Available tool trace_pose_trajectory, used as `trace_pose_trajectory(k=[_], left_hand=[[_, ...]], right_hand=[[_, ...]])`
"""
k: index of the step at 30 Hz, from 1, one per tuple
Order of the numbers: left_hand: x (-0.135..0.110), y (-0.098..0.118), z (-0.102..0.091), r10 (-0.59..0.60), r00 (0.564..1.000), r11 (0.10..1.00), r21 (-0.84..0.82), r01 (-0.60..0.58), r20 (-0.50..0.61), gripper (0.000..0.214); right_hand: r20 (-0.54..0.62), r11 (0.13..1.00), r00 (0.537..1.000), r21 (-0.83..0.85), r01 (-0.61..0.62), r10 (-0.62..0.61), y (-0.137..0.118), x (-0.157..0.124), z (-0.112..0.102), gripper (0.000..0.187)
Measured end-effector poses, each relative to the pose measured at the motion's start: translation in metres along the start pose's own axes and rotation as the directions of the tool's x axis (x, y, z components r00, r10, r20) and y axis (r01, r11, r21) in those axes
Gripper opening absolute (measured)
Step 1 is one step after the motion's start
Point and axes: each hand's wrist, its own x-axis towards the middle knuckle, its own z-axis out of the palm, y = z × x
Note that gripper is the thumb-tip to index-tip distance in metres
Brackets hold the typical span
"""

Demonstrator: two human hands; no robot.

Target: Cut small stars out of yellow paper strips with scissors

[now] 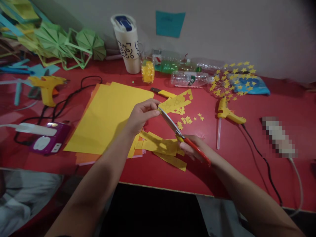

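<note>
- Left hand (144, 113): thumb and fingers pinched on the left end of the yellow paper strip (175, 102), held tilted above the table.
- Strip: thin, flat, matte; 1 star-shaped hole near its right end, faint drawn outlines along the middle.
- Right hand (190, 148): closed around the glossy red handles of the scissors (197, 152). Metal blades point up-left, tips beside the left fingertips; cannot tell whether they bite the paper.
- Just beyond the blades: small paper stars (186, 120), 5-pointed, loosely scattered.
- Below: yellow offcuts (160, 144), oblong, overlapping.
- Left: yellow sheets (111, 115), smooth, rectangular, stacked over orange ones.
- Behind the strip: cutter knife (159, 92), yellow and black.
- Right: yellow glue gun (228, 113), translucent stick protruding, near a spray of stars (238, 79).
- Rear: clear plastic bottle (189, 79), on its side; white tumbler (129, 49), tapered, dark markings.
- Underneath: red table (153, 177), smooth-topped.
</note>
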Motion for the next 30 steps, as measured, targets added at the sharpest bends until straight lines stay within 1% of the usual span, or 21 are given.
trace_pose_trajectory(k=[5,6,8,10,12,16,23,30], left_hand=[[-0.0008,-0.0002,0.0012,0.065,0.998,0.998,-0.003,-0.065,0.012,0.014],[-0.0013,-0.0002,0.0013,0.056,0.998,0.998,-0.001,-0.056,0.014,0.014],[-0.0022,-0.0005,0.0013,0.000,1.000,1.000,-0.007,0.000,0.013,0.015],[-0.0028,-0.0011,0.0012,-0.066,0.998,0.997,-0.031,0.066,0.004,0.017],[-0.0027,-0.0019,0.0012,-0.098,0.995,0.994,-0.056,0.098,0.003,0.017],[-0.0016,-0.0023,0.0014,-0.084,0.996,0.993,-0.079,0.085,0.016,0.016],[-0.0013,-0.0029,0.0021,-0.073,0.997,0.992,-0.100,0.074,0.016,0.015],[-0.0012,-0.0032,0.0038,-0.091,0.996,0.987,-0.134,0.094,0.025,0.015]], right_hand=[[-0.019,0.996,0.996,0.031,-0.089,0.089,-0.0006,0.0012,0.0056,0.049],[-0.020,0.995,0.995,0.033,-0.097,0.098,-0.0008,0.0012,0.0062,0.048],[-0.030,0.995,0.995,0.029,-0.097,0.098,-0.0012,0.0011,0.0069,0.048],[-0.036,0.996,0.995,0.025,-0.088,0.089,-0.0015,0.0009,0.0070,0.047],[-0.040,0.997,0.996,0.019,-0.074,0.075,-0.0016,0.0008,0.0067,0.046],[-0.063,0.999,0.997,-0.007,-0.043,0.042,-0.0015,0.0004,0.0062,0.045],[-0.064,0.997,0.995,-0.030,-0.073,0.071,-0.0025,0.0004,0.0060,0.042],[-0.072,0.994,0.992,-0.002,-0.107,0.106,-0.0017,0.0013,0.0078,0.044]])
